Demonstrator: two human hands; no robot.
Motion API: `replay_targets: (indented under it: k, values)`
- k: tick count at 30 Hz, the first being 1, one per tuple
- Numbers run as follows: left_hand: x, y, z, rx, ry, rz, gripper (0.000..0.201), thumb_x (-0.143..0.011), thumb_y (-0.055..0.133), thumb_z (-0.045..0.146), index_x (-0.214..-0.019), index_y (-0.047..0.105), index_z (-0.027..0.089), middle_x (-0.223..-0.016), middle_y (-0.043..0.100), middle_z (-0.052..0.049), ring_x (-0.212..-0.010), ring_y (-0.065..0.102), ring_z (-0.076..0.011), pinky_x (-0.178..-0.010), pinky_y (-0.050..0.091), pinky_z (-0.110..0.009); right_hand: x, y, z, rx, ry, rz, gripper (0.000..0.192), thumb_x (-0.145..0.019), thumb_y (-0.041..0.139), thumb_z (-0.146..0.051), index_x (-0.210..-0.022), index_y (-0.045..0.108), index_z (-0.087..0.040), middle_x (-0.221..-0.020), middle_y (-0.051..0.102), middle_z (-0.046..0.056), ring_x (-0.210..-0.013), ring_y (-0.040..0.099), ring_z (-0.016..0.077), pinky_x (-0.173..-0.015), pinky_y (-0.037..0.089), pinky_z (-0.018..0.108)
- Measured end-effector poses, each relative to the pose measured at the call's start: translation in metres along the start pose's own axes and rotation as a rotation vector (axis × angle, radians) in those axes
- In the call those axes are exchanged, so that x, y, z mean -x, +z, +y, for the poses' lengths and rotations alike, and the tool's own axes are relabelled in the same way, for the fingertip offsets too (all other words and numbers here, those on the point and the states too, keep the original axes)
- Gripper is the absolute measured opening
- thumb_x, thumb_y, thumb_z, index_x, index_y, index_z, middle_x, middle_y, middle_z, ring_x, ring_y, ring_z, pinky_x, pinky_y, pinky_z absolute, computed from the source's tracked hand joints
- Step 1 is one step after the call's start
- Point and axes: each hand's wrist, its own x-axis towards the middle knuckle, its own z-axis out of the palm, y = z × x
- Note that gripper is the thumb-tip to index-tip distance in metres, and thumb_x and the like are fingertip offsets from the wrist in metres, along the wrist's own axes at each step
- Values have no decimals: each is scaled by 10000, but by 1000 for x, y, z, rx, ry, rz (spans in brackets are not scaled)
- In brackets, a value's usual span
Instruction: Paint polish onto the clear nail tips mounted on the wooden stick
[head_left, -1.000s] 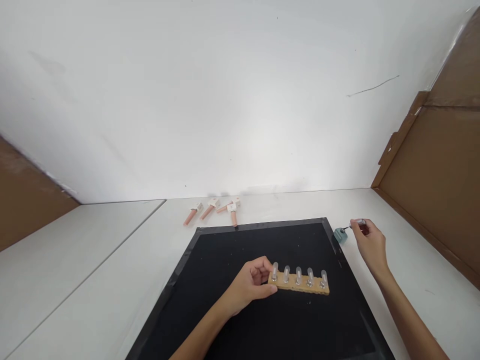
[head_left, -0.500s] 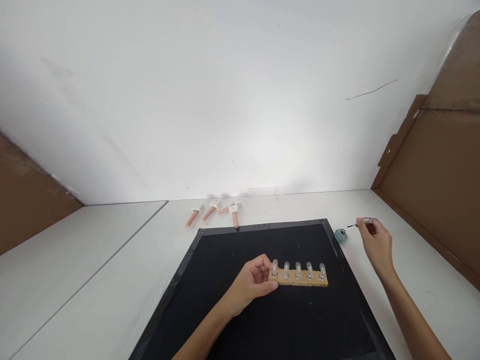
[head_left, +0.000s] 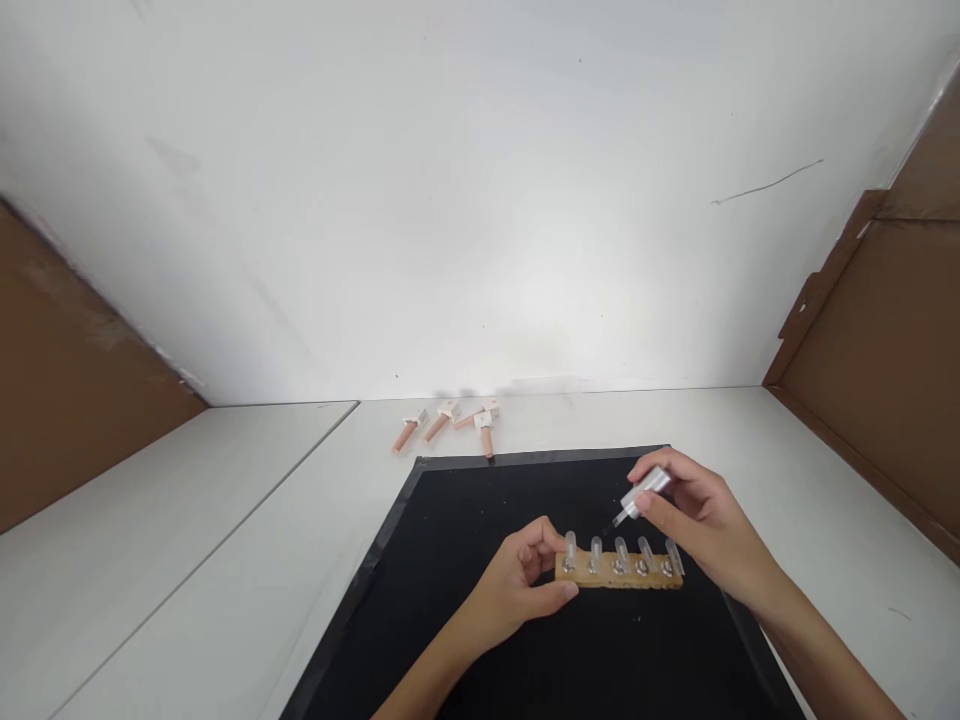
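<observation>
My left hand (head_left: 510, 590) pinches the left end of a wooden strip (head_left: 604, 583) above a black mat. Along the strip stands a row of several clear false nail tips (head_left: 621, 553), each on a small silver base. Between the fingers of my right hand (head_left: 712, 525) is a nail polish brush (head_left: 646, 490) with a silver cap-handle. Its dark bristle end points down and left, just above and behind the middle of the row; whether it touches a tip I cannot tell. The green polish bottle is out of sight, apparently behind my right hand.
The black mat (head_left: 480, 510) lies on a white table (head_left: 247, 540). Several pink-handled bottles or tubes with pale blocky ends (head_left: 406, 434) lie behind it. A white wall (head_left: 480, 200) rises at the back, with brown cardboard panels (head_left: 877, 370) at both sides.
My right hand has carried the brush left, from beside the green bottle to above the nail tips. The strip now tilts more toward me. The whole view has shifted slightly.
</observation>
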Motion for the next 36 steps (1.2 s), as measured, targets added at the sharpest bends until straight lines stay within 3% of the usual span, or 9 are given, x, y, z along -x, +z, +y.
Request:
replay_targets:
  k: [6, 11, 13, 17, 20, 24, 30, 34, 36]
  values:
    - [3, -1, 0, 76, 20, 20, 315, -630, 818, 276, -714, 534, 169, -731, 667, 37, -683, 589, -78, -683, 445, -211, -3, -6, 5, 6, -88, -132, 85, -795, 648, -342, -804, 661, -258, -689, 607, 0, -632, 569, 178, -581, 468, 279]
    - [2, -1, 4, 148, -72, 74, 335, -580, 850, 326, -728, 604, 154, -682, 719, 21, -635, 630, -79, -621, 463, -187, -3, -26, 26, -114, -19, 11, 203, -746, 709, -457, -784, 682, -259, -662, 600, -2, -594, 559, 176, -576, 473, 279]
    - [1, 1, 6, 204, -100, 113, 358, -572, 849, 369, -755, 632, 151, -690, 726, 12, -668, 656, -100, -681, 498, -222, -5, -29, 33, -151, 28, 102, 287, -735, 695, -540, -782, 678, -257, -657, 586, -3, -599, 543, 173, -592, 457, 281]
    - [-1, 8, 8, 413, -144, 186, 376, -617, 809, 433, -816, 644, 159, -790, 736, -24, -793, 692, -175, -796, 524, -337, -6, -20, 38, -251, 104, 99, 363, -709, 695, -601, -765, 678, -242, -627, 523, -23, -603, 488, 152, -592, 408, 258]
    - [-2, 15, 5, 521, -198, 221, 372, -666, 773, 448, -842, 646, 145, -816, 725, -52, -795, 693, -197, -771, 524, -348, -6, -9, 38, -466, 179, 37, 359, -675, 757, -555, -732, 681, -209, -645, 515, -29, -597, 442, 118, -583, 393, 220]
    - [-3, 17, -5, 607, -319, 242, 374, -660, 783, 415, -890, 657, 148, -646, 627, 21, -517, 583, -94, -514, 452, -223, -7, 5, 42, -766, 334, -80, 367, -675, 777, -529, -732, 650, -189, -650, 496, -40, -575, 432, 86, -521, 389, 177]
    - [-1, 10, -16, 670, -452, 11, 296, -765, 676, 391, -896, 659, 126, -616, 545, 17, -380, 404, -33, -330, 186, -148, -10, 18, 63, -889, 550, -243, 377, -716, 753, -518, -806, 574, -198, -878, 643, 38, -557, 541, 71, -377, 312, 118]
    - [-1, 9, -14, 709, -459, -33, 270, -771, 668, 383, -745, 644, 116, -624, 534, 10, -371, 371, -11, -314, 173, -137, -9, 21, 74, -992, 645, -411, 339, -785, 698, -500, -816, 540, -203, -964, 694, 77, -474, 582, 56, -303, 234, 94]
    - [-2, 10, -14, 728, -448, -33, 268, -767, 681, 377, -714, 637, 118, -627, 532, 12, -373, 370, -3, -312, 183, -126, -8, 24, 76, -1045, 623, -498, 331, -808, 669, -507, -818, 536, -204, -995, 701, 77, -506, 648, 86, -311, 293, 107]
